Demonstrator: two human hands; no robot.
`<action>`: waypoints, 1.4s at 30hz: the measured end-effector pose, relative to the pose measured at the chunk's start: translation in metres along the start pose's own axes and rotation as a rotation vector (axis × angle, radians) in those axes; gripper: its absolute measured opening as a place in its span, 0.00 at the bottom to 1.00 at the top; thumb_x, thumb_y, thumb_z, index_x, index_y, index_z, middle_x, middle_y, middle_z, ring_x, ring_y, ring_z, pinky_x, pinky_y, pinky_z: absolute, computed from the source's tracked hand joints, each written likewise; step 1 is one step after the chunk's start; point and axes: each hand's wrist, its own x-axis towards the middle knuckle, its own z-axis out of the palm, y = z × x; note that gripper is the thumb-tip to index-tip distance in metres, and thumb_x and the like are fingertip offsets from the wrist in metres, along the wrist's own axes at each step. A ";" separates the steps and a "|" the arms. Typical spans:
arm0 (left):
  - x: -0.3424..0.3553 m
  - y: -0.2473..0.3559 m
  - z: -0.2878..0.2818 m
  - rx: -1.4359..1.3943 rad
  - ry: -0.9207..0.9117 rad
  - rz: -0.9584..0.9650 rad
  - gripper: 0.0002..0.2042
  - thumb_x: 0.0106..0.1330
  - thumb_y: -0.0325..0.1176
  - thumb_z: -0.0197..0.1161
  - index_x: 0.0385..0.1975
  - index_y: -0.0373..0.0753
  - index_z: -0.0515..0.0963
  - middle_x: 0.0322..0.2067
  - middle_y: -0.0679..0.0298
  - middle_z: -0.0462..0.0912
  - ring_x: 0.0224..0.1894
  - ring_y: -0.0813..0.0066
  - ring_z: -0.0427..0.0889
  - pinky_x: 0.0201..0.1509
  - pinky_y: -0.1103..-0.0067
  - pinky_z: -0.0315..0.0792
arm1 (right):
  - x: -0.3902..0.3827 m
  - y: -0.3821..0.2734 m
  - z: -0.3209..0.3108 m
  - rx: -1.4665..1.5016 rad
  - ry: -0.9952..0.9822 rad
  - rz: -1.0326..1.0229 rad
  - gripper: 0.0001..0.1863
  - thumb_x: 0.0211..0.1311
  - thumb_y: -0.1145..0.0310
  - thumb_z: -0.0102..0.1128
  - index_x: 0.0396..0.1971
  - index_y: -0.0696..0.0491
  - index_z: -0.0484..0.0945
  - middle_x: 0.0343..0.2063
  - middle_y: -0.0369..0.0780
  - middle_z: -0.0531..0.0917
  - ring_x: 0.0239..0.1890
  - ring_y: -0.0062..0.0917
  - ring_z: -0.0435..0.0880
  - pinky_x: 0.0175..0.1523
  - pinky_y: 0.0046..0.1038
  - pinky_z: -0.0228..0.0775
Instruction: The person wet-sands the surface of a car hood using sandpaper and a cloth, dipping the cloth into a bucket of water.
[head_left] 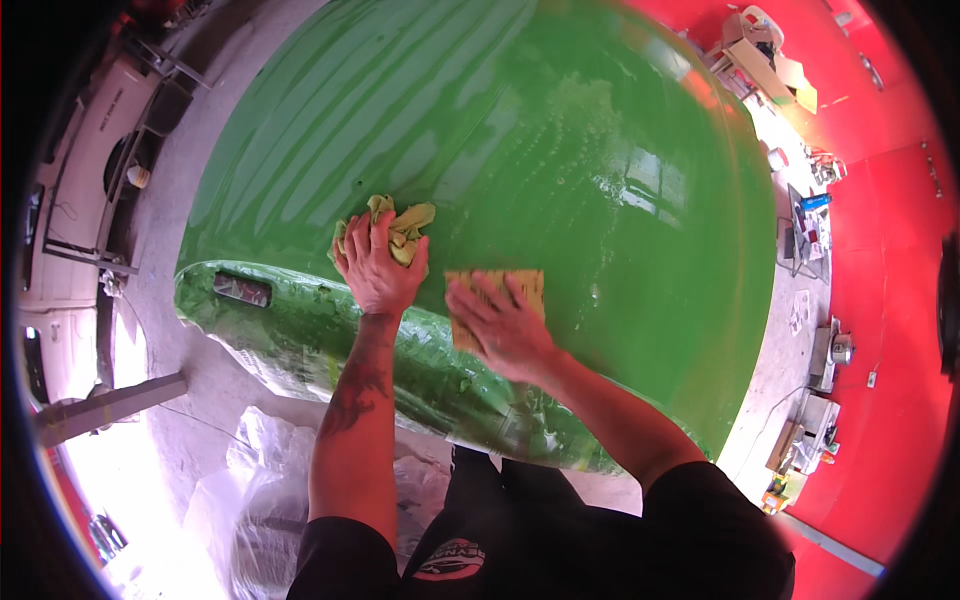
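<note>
A large green painted panel (pixel 520 150), curved and wet with streaks, fills the centre and upper part of the frame. Its near edge runs from the middle left down to the lower right, where it is wrapped in crumpled clear masking film tinted green (pixel 330 340). To the left of that edge a strip of grey concrete floor (pixel 190 400) is seen, with more crumpled plastic sheet (pixel 250 480) at the lower left; to the right of the panel a narrow band of floor is bordered by a red wall (pixel 890 250) and benches crowded with small tools (pixel 815 390). Open panel surface lies above and to the right of both hands.

The left hand (pixel 375 265) is laid flat just left of centre, fingers spread and pointing up the frame, and a bunched yellow-green cloth (pixel 405 225) is pressed under its fingertips against the panel. The forearm is stretched nearly straight up from the lower edge. The right hand (pixel 500 325) is set just beside it, right of centre, palm down with fingers extended toward the upper left, and a tan rectangular sanding sheet (pixel 520 285) is held flat under it on the wet paint. Its forearm is brought in diagonally from the lower right.
</note>
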 end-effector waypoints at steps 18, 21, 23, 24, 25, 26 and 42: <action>0.006 -0.001 -0.002 -0.043 0.032 0.027 0.27 0.52 0.47 0.69 0.54 0.51 0.73 0.55 0.60 0.73 0.61 0.57 0.69 0.66 0.55 0.57 | -0.061 0.019 0.010 0.067 -0.043 0.022 0.35 0.64 0.53 0.53 0.70 0.44 0.58 0.72 0.38 0.55 0.74 0.36 0.50 0.75 0.49 0.38; 0.005 -0.004 0.002 -0.045 0.040 0.032 0.27 0.53 0.47 0.69 0.54 0.51 0.73 0.54 0.60 0.74 0.61 0.57 0.70 0.66 0.56 0.58 | -0.021 0.100 -0.021 -0.071 0.037 0.163 0.30 0.66 0.52 0.51 0.67 0.43 0.63 0.68 0.37 0.64 0.72 0.33 0.56 0.74 0.46 0.43; 0.003 -0.006 0.005 -0.052 0.076 0.064 0.26 0.53 0.47 0.69 0.53 0.50 0.74 0.54 0.60 0.74 0.60 0.56 0.70 0.65 0.57 0.59 | 0.024 0.176 -0.046 -0.064 0.203 0.330 0.28 0.66 0.54 0.52 0.64 0.46 0.67 0.63 0.38 0.72 0.69 0.35 0.62 0.72 0.44 0.49; 0.002 -0.007 0.006 -0.046 0.071 0.059 0.26 0.54 0.47 0.68 0.53 0.50 0.74 0.54 0.60 0.74 0.60 0.56 0.71 0.65 0.57 0.59 | 0.045 0.202 -0.052 -0.089 0.370 0.321 0.29 0.64 0.56 0.54 0.64 0.46 0.66 0.63 0.39 0.71 0.68 0.37 0.63 0.71 0.45 0.49; 0.002 -0.008 0.006 -0.032 0.038 0.047 0.26 0.54 0.47 0.68 0.53 0.50 0.74 0.53 0.60 0.74 0.60 0.56 0.71 0.65 0.57 0.59 | 0.055 0.214 -0.052 -0.110 0.516 0.399 0.29 0.63 0.58 0.55 0.64 0.47 0.66 0.64 0.40 0.70 0.67 0.38 0.64 0.70 0.45 0.50; 0.002 -0.008 0.006 -0.041 0.066 0.061 0.26 0.54 0.47 0.68 0.53 0.50 0.74 0.53 0.60 0.74 0.60 0.56 0.71 0.65 0.57 0.59 | 0.057 0.215 -0.050 -0.118 0.462 0.354 0.29 0.63 0.58 0.55 0.64 0.47 0.66 0.64 0.40 0.70 0.67 0.38 0.64 0.70 0.45 0.50; 0.000 -0.010 0.007 -0.010 0.037 0.054 0.26 0.56 0.50 0.67 0.54 0.50 0.74 0.55 0.60 0.73 0.60 0.55 0.70 0.65 0.57 0.58 | 0.021 0.157 -0.015 -0.103 0.267 0.404 0.36 0.66 0.53 0.51 0.71 0.47 0.54 0.72 0.37 0.54 0.73 0.36 0.52 0.74 0.47 0.42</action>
